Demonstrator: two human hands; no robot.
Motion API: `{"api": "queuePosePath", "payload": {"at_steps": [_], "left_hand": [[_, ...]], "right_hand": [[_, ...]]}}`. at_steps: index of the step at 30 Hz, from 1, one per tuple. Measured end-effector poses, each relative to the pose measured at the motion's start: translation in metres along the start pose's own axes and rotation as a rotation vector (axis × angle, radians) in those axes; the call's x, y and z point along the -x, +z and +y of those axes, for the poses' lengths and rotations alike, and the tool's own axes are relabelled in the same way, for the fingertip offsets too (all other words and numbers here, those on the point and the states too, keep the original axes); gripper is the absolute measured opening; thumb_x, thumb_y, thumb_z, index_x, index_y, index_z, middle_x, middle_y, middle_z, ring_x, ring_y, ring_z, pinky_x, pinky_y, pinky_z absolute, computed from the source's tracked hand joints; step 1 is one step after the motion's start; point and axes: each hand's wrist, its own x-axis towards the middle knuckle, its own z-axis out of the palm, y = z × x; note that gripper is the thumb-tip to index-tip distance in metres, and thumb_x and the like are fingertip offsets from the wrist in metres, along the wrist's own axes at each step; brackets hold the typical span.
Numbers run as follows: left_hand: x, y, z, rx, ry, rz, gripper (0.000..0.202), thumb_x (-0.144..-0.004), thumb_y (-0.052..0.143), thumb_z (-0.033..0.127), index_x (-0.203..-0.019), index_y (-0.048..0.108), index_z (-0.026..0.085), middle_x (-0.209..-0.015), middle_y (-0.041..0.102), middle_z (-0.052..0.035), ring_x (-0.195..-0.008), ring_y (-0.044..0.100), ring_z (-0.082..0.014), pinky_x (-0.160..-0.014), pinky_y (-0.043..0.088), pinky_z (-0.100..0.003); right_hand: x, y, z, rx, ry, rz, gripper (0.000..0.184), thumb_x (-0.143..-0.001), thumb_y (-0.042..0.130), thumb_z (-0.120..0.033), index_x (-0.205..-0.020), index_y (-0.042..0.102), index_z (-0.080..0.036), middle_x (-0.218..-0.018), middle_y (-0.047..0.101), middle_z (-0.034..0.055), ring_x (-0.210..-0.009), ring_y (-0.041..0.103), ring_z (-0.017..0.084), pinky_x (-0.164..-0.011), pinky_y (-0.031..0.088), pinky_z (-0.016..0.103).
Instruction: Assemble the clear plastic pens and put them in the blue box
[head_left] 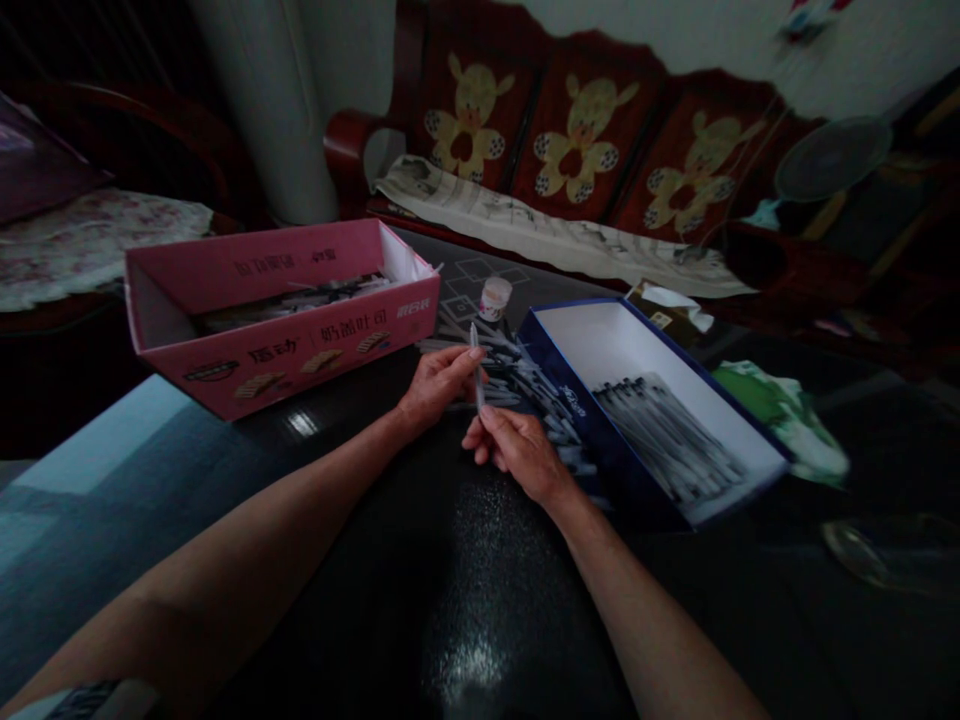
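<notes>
Both my hands meet over the dark glossy table around one slim, pale pen (478, 375). Near its pointed upper end, my left hand (441, 382) pinches it between thumb and fingers. Lower down, my right hand (521, 447) grips the bottom end, its other fingers curled. Just behind my hands lies a loose heap of pen parts (536, 385), partly covered by them. To the right, a blue box with a white inside (585, 335) holds a row of pens (667, 440) with dark ends. A pink carton (352, 345) on the left contains more thin pieces (322, 293).
A small tub (495, 298) stands behind the heap. Right of the blue box lies a green and white packet (784, 415), with a glass dish (892, 550) nearer. Tissues (679, 305) stick out behind the box. A wooden sofa (525, 130) with bear-patterned backs stands beyond the table (480, 590).
</notes>
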Motion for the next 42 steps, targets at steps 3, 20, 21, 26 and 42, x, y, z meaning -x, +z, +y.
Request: {"api": "queuePosePath", "payload": {"at_steps": [3,20,21,26,42], "left_hand": [[-0.002,0.000,0.007,0.265,-0.205,-0.101,0.030,-0.077,0.067,0.036,-0.094,0.062,0.012,-0.070,0.063,-0.0015,-0.049,0.055,-0.0079,-0.044,0.043,-0.018],[-0.003,-0.012,-0.008,-0.737,0.544,-0.016,0.025,-0.088,0.051,0.024,-0.102,0.067,0.011,-0.071,0.066,-0.0029,-0.065,0.061,-0.0109,-0.060,0.046,-0.020],[-0.002,-0.012,-0.009,-0.804,0.585,-0.033,0.025,-0.089,0.050,0.023,-0.104,0.067,0.012,-0.076,0.068,-0.0042,-0.070,0.063,-0.0121,-0.064,0.048,-0.021],[0.002,-0.010,-0.011,-0.937,0.666,-0.109,0.027,-0.090,0.048,0.023,-0.107,0.065,0.011,-0.092,0.071,-0.0102,-0.083,0.068,-0.0173,-0.075,0.054,-0.028],[0.001,-0.010,-0.017,-0.961,0.671,-0.182,0.031,-0.092,0.046,0.026,-0.115,0.061,0.011,-0.105,0.070,-0.0116,-0.092,0.068,-0.0192,-0.080,0.055,-0.031]], "right_hand": [[0.002,0.008,0.000,-0.046,0.059,-0.102,0.041,-0.091,0.043,-0.049,-0.083,0.064,-0.015,-0.075,0.069,0.0051,-0.052,0.056,0.009,-0.041,0.030,0.019],[0.002,-0.048,0.001,1.457,0.118,0.444,0.024,-0.091,0.045,-0.026,-0.097,0.067,-0.016,-0.097,0.060,0.0103,-0.075,0.062,0.020,-0.061,0.042,0.029],[0.002,-0.046,0.000,1.471,0.122,0.438,0.024,-0.091,0.046,-0.026,-0.098,0.066,-0.016,-0.098,0.060,0.0104,-0.075,0.062,0.020,-0.060,0.042,0.029],[0.002,-0.045,0.002,1.450,0.040,0.420,0.019,-0.089,0.050,-0.026,-0.097,0.066,-0.020,-0.097,0.058,0.0094,-0.080,0.062,0.021,-0.059,0.042,0.030],[-0.004,-0.049,0.011,1.178,-0.240,0.476,0.015,-0.084,0.051,-0.020,-0.090,0.065,-0.018,-0.096,0.063,0.0100,-0.089,0.060,0.022,-0.078,0.047,0.032]]}}
